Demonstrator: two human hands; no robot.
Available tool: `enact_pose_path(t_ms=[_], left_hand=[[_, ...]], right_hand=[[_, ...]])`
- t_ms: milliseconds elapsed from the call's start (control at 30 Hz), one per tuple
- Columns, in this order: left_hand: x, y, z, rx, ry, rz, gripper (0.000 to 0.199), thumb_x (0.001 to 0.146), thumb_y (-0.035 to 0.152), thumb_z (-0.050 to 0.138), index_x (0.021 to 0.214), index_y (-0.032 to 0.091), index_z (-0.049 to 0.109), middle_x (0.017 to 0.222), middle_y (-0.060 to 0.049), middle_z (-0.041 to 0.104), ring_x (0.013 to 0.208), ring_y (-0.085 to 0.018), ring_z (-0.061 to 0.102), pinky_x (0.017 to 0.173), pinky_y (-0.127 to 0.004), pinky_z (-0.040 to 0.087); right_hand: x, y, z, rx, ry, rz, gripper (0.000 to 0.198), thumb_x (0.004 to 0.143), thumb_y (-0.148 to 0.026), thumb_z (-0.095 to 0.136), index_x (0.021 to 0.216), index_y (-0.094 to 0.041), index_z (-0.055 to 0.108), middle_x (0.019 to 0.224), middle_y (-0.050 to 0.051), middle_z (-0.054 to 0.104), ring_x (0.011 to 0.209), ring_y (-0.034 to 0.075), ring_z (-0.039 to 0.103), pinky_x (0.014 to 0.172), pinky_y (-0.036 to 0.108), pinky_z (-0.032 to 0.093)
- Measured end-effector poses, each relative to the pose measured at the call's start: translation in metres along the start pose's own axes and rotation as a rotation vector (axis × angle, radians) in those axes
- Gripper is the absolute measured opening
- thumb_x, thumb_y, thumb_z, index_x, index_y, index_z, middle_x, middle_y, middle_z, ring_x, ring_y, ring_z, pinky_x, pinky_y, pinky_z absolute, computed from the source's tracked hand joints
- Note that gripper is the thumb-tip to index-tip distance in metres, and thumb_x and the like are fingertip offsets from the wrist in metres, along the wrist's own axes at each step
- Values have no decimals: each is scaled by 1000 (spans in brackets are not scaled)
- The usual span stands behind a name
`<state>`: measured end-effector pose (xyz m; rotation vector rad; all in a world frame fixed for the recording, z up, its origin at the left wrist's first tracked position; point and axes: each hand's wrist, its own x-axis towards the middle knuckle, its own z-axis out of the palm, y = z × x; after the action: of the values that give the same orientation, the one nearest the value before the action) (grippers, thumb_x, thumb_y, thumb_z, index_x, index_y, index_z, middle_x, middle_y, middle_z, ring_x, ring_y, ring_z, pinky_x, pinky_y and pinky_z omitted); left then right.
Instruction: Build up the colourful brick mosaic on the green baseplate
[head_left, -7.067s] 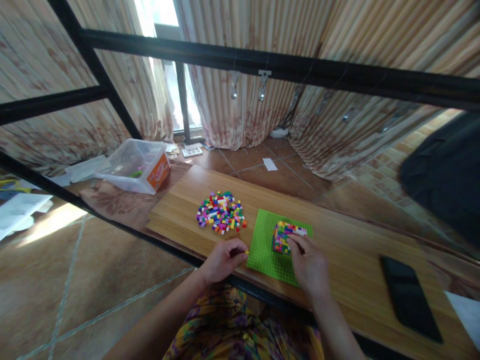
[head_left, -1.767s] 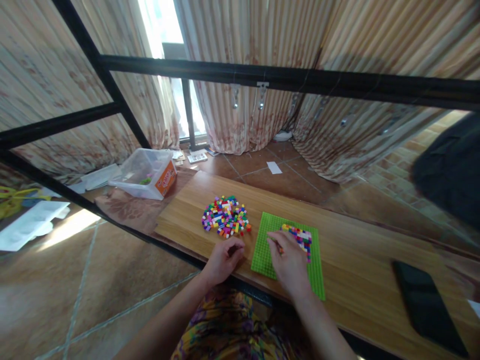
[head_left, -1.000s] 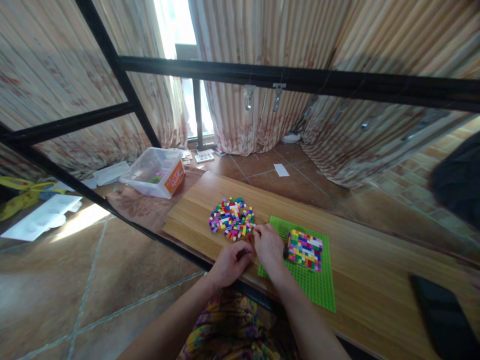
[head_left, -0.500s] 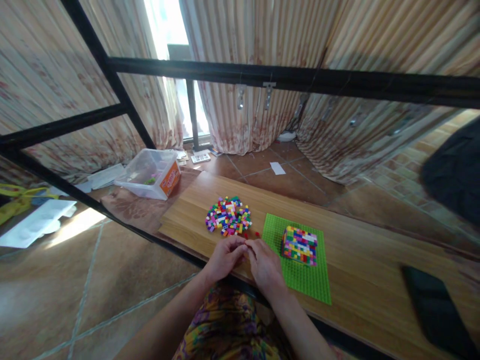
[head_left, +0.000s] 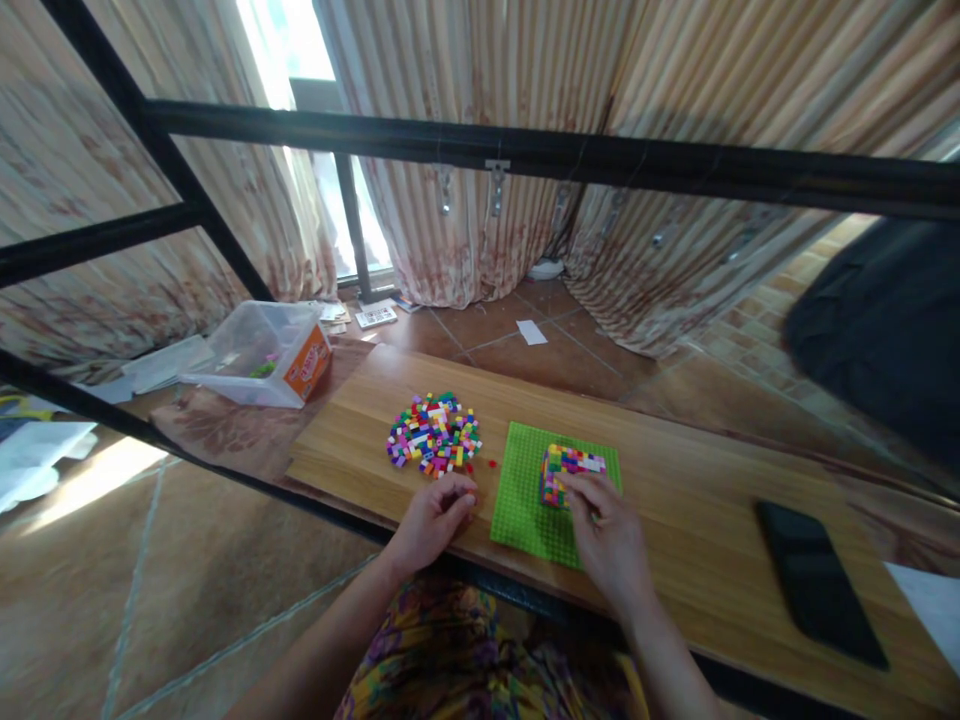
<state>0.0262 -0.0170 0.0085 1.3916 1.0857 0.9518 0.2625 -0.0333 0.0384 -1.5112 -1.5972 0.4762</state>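
Observation:
My right hand [head_left: 609, 528] is over the near side of a block of many-coloured toy bricks [head_left: 564, 462], its thumb and fingers pinched together at the bricks. Whatever is between those fingertips is too small to make out. The block stands on a green baseplate [head_left: 517, 500] and is partly covered by the hand. To the left of the plate, my left hand [head_left: 433, 520] is curled with thumb and forefinger close together, and its contents cannot be made out. Beyond it lies a pile of loose toy bricks [head_left: 433, 432]. Small red bricks [head_left: 492, 464] lie between pile and plate.
The wooden table [head_left: 675, 500] carries a black phone [head_left: 817, 580] on the right. A clear plastic bin [head_left: 262, 350] sits beyond the table's left end. A black metal rail [head_left: 420, 145] crosses in front of the curtains. White paper [head_left: 926, 605] shows at the right edge.
My hands have parted. The right hand has moved right from beside the left hand to the brick block on the baseplate. The left hand stays curled near the pile. The camera view has shifted rightward.

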Motion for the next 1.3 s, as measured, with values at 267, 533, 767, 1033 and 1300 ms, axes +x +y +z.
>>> enact_pose_path(t_ms=[267, 533, 767, 1033, 1300], left_hand=[[0, -2, -1, 168, 9, 50, 20, 89, 34, 53, 92, 17, 62, 76, -1, 60, 68, -13, 55, 65, -23, 45], [-1, -4, 0, 160, 11, 42, 19, 90, 34, 52, 94, 18, 61, 80, -2, 61, 68, -13, 57, 66, -23, 46], [-1, -1, 1, 178, 12, 36, 19, 90, 34, 52, 93, 18, 62, 80, -2, 62, 68, -13, 58, 65, -23, 47], [-2, -1, 0, 219, -9, 44, 18, 91, 32, 49, 95, 18, 61, 82, -1, 61, 69, -13, 58, 67, -23, 46], [-2, 1, 0, 261, -10, 65, 18, 92, 30, 49, 94, 17, 61, 77, -1, 60, 69, -13, 56, 66, -23, 44]], right_hand=[[18, 20, -7, -282, 22, 46, 29, 87, -34, 46, 99, -20, 68, 96, 9, 71, 85, 22, 65, 79, 38, 50], [22, 21, -1, -369, 24, 36, 32, 89, -39, 43, 95, -19, 67, 94, 9, 73, 84, 23, 67, 77, 36, 49], [21, 22, 1, -320, 59, 100, 33, 87, -44, 46, 92, -20, 69, 92, 8, 74, 79, 22, 68, 73, 34, 49], [18, 23, 0, -297, 63, 171, 30, 85, -39, 49, 97, -19, 69, 94, 9, 74, 81, 23, 69, 76, 36, 49], [27, 25, -8, -488, 225, -24, 32, 88, -40, 48, 93, -16, 68, 96, 13, 68, 94, 25, 59, 88, 40, 43]])
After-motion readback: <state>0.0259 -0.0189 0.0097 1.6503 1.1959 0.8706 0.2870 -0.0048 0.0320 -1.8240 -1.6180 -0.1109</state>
